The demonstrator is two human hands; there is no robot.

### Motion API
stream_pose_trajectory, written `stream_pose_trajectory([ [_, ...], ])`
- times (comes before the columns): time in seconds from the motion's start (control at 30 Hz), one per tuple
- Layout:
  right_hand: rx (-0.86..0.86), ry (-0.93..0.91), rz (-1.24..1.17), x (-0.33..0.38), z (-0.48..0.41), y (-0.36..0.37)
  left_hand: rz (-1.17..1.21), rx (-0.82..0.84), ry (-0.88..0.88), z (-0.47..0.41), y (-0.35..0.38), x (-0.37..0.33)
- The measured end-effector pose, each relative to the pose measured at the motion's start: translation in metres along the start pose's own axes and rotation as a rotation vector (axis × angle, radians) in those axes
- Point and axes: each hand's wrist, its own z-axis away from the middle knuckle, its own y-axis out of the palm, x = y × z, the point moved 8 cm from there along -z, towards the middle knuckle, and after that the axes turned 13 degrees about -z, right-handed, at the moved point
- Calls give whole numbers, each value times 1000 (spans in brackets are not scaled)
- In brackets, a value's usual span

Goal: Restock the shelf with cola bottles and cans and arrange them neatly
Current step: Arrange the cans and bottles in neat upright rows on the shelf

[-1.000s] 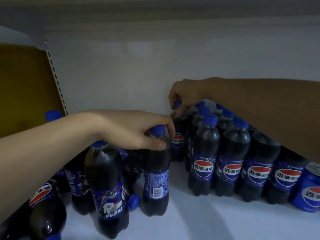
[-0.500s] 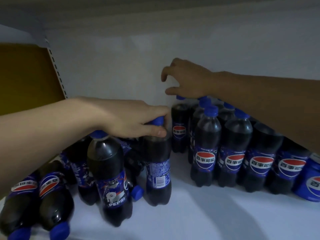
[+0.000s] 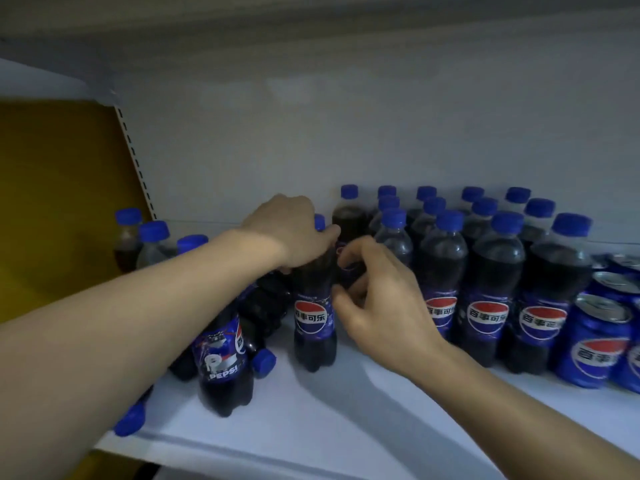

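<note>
My left hand clamps the neck of a bottle standing between the shelf's front and back edges, just left of the row, ready to slide it flush. My right hand curls at its shoulder, probably steadying; whether it grips, I can't tell.

Premises was a shop: white shelf with slotted upright held ranked identical cola bottles and cans.
</note>
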Motion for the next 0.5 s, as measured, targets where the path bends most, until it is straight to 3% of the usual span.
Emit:
stream_pose_trajectory([
  [0.17, 46, 24, -22, -16, 14, -12, 466, -114, -226, 59, 58, 11],
  [0.27, 209, 56, 1, -27, 23, -14, 557, -14, -214, 99, 125, -5],
  [0.33, 295, 107, -36, -38, 33, -14, 550, -40, -234, 100, 152, -6],
  [0.5, 299, 163, -71, -64, 55, -18, 624, -165, -258, 76, 171, -13],
])
